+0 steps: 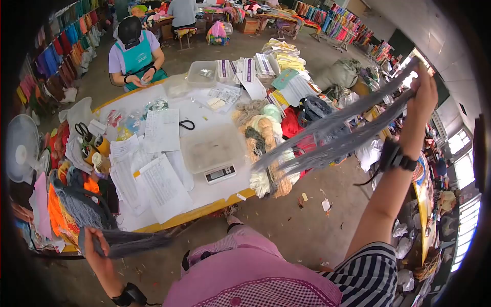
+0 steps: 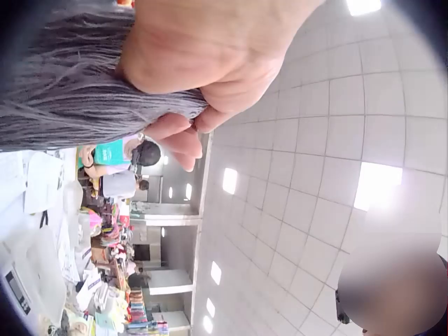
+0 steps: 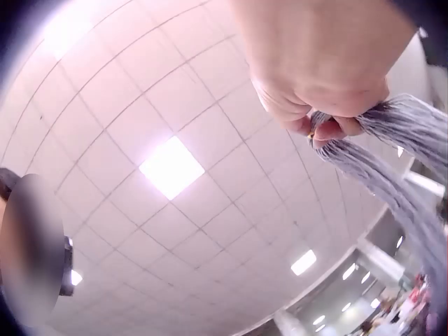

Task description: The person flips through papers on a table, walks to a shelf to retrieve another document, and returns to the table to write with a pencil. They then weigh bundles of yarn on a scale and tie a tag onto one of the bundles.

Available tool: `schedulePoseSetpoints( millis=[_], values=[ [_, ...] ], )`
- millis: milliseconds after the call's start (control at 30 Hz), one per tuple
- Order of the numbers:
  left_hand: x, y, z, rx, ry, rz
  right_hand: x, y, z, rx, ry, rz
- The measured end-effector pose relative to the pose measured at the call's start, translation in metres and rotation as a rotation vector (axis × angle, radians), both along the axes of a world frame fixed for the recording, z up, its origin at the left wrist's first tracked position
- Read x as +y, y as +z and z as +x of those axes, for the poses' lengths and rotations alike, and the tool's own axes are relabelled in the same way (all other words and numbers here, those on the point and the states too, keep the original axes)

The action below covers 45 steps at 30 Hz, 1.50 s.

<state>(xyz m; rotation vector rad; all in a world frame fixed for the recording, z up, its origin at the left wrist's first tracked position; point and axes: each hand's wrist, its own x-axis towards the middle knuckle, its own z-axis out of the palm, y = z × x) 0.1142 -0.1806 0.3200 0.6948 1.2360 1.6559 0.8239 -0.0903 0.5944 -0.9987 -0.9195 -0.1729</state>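
Observation:
My right hand (image 1: 423, 93) is raised high at the right of the head view and grips one end of a grey yarn skein (image 1: 332, 153). Two long strands of it swing out to the left, over the yarn heap on the table. In the right wrist view the fingers curl round the gathered end of the skein (image 3: 381, 178). Low at the left, my left hand (image 1: 101, 258) holds a darker grey yarn bundle (image 1: 135, 244) that sticks out to the right. The left wrist view shows the bundle's strands (image 2: 63, 105) passing under the thumb and fingers.
On the white table (image 1: 209, 199) are papers (image 1: 161, 187), a clear plastic tub (image 1: 212, 146) on a digital scale (image 1: 221, 174), scissors (image 1: 82, 129) and heaped yarn (image 1: 266, 130). A fan (image 1: 23, 148) stands at left. A person in a green apron (image 1: 137, 56) sits across the table.

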Motion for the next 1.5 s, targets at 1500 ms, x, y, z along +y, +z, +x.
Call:
schedulePoseSetpoints(
  millis=[1500],
  values=[
    [-0.081, 0.059, -0.031, -0.11, -0.436, 0.304, 0.059, -0.281, -0.681, -0.944, 3.394, -1.538]
  ],
)
